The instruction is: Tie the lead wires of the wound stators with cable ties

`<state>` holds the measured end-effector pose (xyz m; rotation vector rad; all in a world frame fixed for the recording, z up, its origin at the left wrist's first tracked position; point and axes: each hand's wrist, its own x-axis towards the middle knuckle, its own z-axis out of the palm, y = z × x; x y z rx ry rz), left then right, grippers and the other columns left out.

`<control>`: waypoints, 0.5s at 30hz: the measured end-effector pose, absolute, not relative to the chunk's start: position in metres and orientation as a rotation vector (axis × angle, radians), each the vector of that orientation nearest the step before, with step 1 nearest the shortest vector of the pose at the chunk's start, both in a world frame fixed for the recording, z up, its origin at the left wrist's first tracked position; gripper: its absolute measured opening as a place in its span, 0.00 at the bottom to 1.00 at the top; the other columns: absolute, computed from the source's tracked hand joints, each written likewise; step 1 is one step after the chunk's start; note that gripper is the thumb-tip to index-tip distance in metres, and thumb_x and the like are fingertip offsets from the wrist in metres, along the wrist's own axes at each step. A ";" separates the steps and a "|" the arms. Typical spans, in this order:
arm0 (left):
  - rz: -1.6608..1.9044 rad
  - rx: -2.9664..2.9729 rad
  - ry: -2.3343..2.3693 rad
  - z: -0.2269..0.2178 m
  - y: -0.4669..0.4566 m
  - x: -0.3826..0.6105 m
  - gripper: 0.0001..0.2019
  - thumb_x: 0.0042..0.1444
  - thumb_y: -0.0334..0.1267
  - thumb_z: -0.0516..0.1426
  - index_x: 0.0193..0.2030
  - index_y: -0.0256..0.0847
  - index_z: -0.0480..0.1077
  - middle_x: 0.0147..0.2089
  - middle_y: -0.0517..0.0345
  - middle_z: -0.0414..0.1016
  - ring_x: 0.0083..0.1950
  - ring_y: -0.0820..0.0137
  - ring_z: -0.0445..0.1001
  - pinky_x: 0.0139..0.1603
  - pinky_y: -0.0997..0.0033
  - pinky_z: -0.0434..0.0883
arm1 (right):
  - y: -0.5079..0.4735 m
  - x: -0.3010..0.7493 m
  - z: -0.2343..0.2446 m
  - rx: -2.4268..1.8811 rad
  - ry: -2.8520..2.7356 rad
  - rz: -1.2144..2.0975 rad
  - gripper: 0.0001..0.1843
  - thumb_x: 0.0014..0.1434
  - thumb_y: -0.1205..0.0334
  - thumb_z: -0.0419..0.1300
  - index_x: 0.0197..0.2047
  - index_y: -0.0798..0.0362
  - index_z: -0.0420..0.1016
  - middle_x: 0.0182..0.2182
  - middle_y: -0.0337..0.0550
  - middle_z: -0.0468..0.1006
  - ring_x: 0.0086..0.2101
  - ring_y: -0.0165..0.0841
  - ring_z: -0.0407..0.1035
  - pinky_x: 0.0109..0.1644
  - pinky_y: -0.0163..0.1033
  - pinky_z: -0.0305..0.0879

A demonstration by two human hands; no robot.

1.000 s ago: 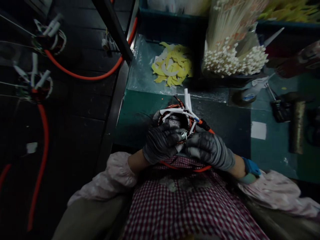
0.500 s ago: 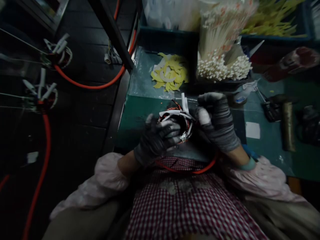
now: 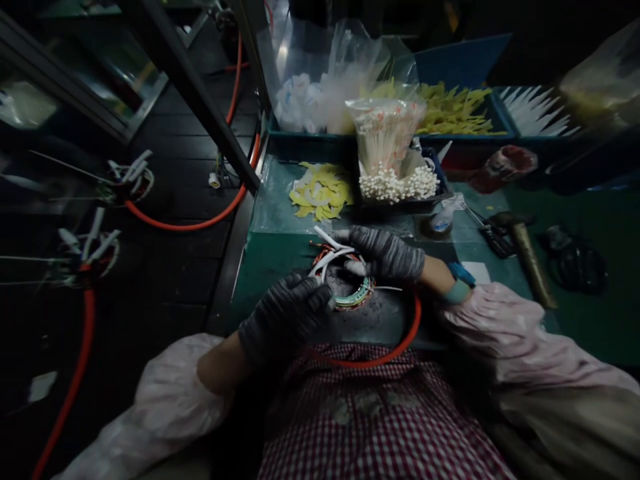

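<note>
The person is wearing dark gloves and is sitting at a green tabletop (image 3: 265, 267). A round wire ring (image 3: 356, 297) is lying on the tabletop, close in front of the person, between both hands. The left hand (image 3: 287, 313) is curling its fingers over the near left edge of the ring and is gripping it. The right hand (image 3: 385, 253) is reaching over the far side of the ring. Its thumb and fingers are pinching the white tubes (image 3: 327, 257) that are sticking out of the ring. An orange cable (image 3: 400, 343) is looping from the ring down to the checked apron (image 3: 360, 413).

Behind the ring, a heap of yellow slips (image 3: 323, 193) is lying loose on a clear plastic sheet. Just beside it, a dark tray (image 3: 440, 180) is holding a clear bag (image 3: 387, 130) full of thin white sticks. The ends of the sticks are spilling out into the tray.

At the back, blue bins are standing in a row. The left bin (image 3: 300, 143) is holding see-through bags with white bits in them. The middle bin (image 3: 450, 60) is holding long yellow strips (image 3: 450, 110). The right bin (image 3: 520, 137) is holding white strips (image 3: 533, 110).

To the right, a small bottle (image 3: 443, 220) and a hammer (image 3: 525, 247) are lying on the tabletop, well apart from the hands.
</note>
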<state>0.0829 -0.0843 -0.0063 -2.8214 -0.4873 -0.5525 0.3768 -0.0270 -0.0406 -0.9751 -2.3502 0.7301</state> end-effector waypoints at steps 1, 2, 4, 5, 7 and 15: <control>-0.614 -2.790 -0.504 -0.012 -0.085 0.081 0.11 0.69 0.25 0.59 0.48 0.45 0.80 0.48 0.59 0.88 0.49 0.65 0.81 0.53 0.61 0.76 | -0.030 0.377 -0.040 -0.979 -2.345 0.683 0.31 0.73 0.44 0.64 0.71 0.52 0.74 0.59 0.54 0.84 0.54 0.44 0.81 0.59 0.51 0.80; -0.655 -2.764 -0.512 -0.019 -0.086 0.079 0.12 0.68 0.25 0.60 0.49 0.46 0.80 0.49 0.61 0.88 0.50 0.65 0.81 0.54 0.61 0.75 | -0.036 0.378 -0.038 -0.992 -2.329 0.611 0.31 0.72 0.42 0.64 0.70 0.51 0.75 0.58 0.55 0.84 0.52 0.45 0.82 0.56 0.51 0.81; -0.681 -2.747 -0.502 -0.029 -0.087 0.075 0.14 0.68 0.25 0.61 0.53 0.47 0.80 0.53 0.63 0.89 0.54 0.67 0.81 0.58 0.63 0.74 | -0.047 0.384 -0.028 -1.077 -2.212 0.393 0.28 0.72 0.42 0.65 0.67 0.48 0.78 0.56 0.53 0.84 0.51 0.46 0.81 0.54 0.51 0.81; -0.697 -2.751 -0.500 -0.034 -0.086 0.074 0.14 0.68 0.26 0.61 0.54 0.48 0.79 0.56 0.63 0.88 0.58 0.68 0.81 0.61 0.63 0.73 | -0.051 0.388 -0.021 -1.142 -2.106 0.266 0.24 0.73 0.43 0.64 0.65 0.46 0.80 0.55 0.53 0.83 0.51 0.47 0.80 0.55 0.52 0.80; -0.722 -2.790 -0.512 -0.041 -0.084 0.072 0.12 0.70 0.31 0.60 0.56 0.48 0.79 0.61 0.61 0.87 0.66 0.67 0.78 0.72 0.60 0.69 | -0.050 0.399 -0.004 -1.289 -1.864 0.009 0.19 0.75 0.47 0.63 0.62 0.45 0.81 0.53 0.54 0.82 0.54 0.49 0.78 0.60 0.56 0.77; -0.748 -2.908 -0.593 -0.070 -0.071 0.082 0.09 0.67 0.52 0.68 0.48 0.54 0.79 0.52 0.63 0.87 0.65 0.63 0.79 0.80 0.48 0.65 | 0.011 0.410 0.029 -1.568 -1.814 -0.075 0.17 0.62 0.50 0.76 0.48 0.52 0.88 0.55 0.59 0.79 0.58 0.56 0.71 0.67 0.67 0.65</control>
